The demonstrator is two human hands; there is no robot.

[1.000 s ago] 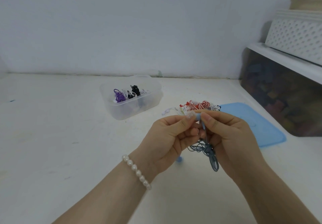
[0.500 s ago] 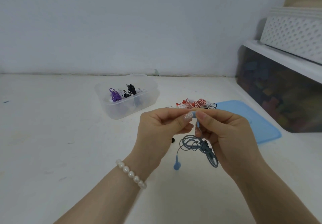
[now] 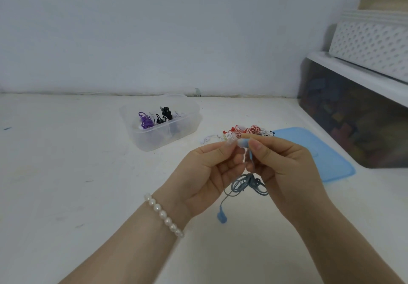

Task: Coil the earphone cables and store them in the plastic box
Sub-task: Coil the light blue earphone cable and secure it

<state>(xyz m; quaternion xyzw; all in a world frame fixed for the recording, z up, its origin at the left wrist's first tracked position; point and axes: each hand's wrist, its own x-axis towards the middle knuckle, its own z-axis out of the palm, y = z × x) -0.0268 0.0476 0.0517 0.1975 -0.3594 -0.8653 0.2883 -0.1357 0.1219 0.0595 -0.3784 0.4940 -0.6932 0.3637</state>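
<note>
Head view: blue earphone cable [image 3: 247, 184] between both hands' fingers [image 3: 229, 145].

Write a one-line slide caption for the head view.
Both hands, left and right, pinch blue earphones before a plastic box.

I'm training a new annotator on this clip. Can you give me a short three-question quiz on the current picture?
1. True or false: the plastic box already holds coiled cables.
2. Which colour is the earphone cable that both hands hold? A) red B) blue C) purple
3. Fill in: the blue lid lies on the table, to the ___ of the box.

Key: 1 true; 2 B, the left hand and right hand pinch its upper end between them, with an earbud dangling; 3 right.
</note>
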